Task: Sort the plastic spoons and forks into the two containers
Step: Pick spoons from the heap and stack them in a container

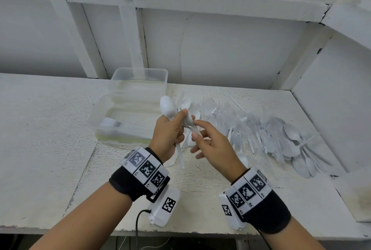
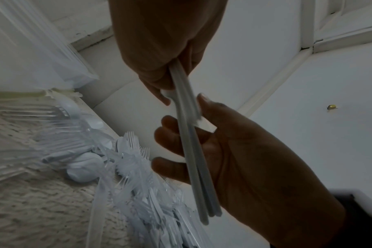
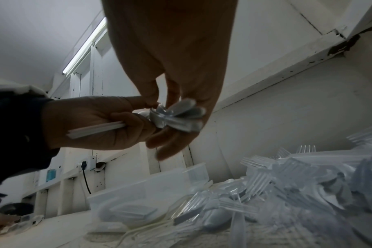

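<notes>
My left hand [image 1: 170,131] grips a bundle of white plastic spoons [image 1: 169,108], bowls up and handles [image 2: 193,167] sticking out below the fist. My right hand [image 1: 194,128] meets it from the right, thumb and forefinger pinching the fanned spoon bowls [image 3: 181,115] while the other fingers spread loosely. Two clear containers stand at the back left: the far container [image 1: 140,78] looks empty, and the near container [image 1: 100,117] holds several forks [image 1: 118,123]. A mixed pile of clear forks [image 1: 218,109] and white spoons [image 1: 297,149] covers the table to the right.
The white table [image 1: 40,129] ends in a front edge just behind my wrists. A white wall [image 1: 331,109] closes the right side beside the pile. A wooden frame runs along the back. A cable hangs from my left wrist unit [image 1: 163,207].
</notes>
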